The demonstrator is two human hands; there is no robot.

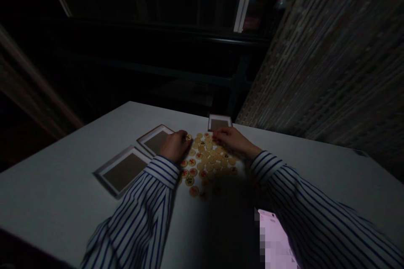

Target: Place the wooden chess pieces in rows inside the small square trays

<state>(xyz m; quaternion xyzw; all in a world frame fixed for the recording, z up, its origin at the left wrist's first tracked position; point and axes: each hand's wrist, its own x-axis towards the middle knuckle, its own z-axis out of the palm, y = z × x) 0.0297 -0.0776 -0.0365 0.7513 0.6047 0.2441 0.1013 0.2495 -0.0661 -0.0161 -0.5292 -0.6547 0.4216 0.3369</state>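
Round wooden xiangqi pieces (208,156) lie spread over the white table, some with red or black characters up and many with plain faces up. My left hand (175,146) is closed at the left side of the pieces, with a black-marked xiangqi piece (188,137) at its fingertips. From the right, my right hand (232,138) reaches over the far edge of the spread. Its fingers are pressed together near a red-marked piece (207,135); whatever they hold is hidden. Dim light blurs the details.
Two shallow open box parts, a nearer one (100,172) and a farther one (142,139), stand left of the pieces. A third box part (220,116) sits at the table's (315,172) far edge. A lit phone (276,239) lies close by; a string curtain (331,59) hangs at right.
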